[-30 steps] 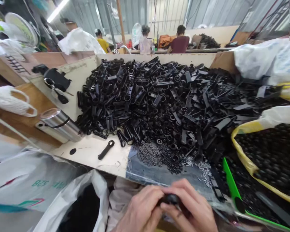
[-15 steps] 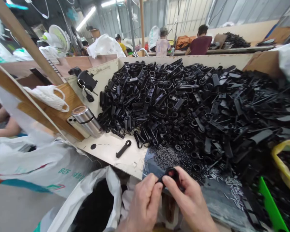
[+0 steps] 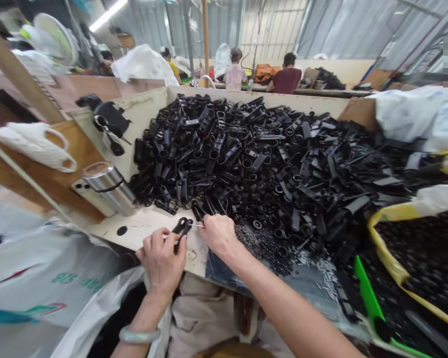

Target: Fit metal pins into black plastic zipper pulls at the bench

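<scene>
Left hand: the left hand [image 3: 162,258], lower centre of the frame, is closed around a black plastic part [image 3: 181,229]; a pale bangle [image 3: 139,336] sits on that wrist.
Part held: flat, matte black, elongated, with a ring-shaped end showing above the fingers; it stands just above the near edge of the table [image 3: 144,226].
Right hand: the right hand [image 3: 218,233], just right of the part, is pinched narrow on a thin metal pin [image 3: 197,225], whose free tip points left at the part's ring end; whether tip and ring touch cannot be told.
Pile: a heap of like black parts [image 3: 261,159] fills the centre and right of the table.
Small stock: a spread of small rings and pins [image 3: 263,243] lies just right of the right hand.
Left side: a steel flask [image 3: 110,188] lies at centre left.
</scene>
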Action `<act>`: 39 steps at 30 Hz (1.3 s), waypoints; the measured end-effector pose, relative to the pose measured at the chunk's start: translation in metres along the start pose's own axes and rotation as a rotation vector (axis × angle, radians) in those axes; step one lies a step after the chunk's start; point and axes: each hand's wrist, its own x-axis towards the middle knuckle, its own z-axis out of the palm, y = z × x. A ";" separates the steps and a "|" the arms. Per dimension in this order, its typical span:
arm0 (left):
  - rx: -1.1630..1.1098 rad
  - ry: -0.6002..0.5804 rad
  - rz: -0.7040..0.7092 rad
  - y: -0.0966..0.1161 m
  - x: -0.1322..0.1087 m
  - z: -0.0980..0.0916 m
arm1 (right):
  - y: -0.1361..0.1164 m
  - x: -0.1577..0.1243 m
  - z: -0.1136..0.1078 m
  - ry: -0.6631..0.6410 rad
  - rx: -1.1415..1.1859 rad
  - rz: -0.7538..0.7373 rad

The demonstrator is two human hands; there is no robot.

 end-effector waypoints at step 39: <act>-1.259 -1.270 -0.679 0.118 -0.050 -0.036 | 0.172 -0.140 -0.021 0.213 -0.150 0.103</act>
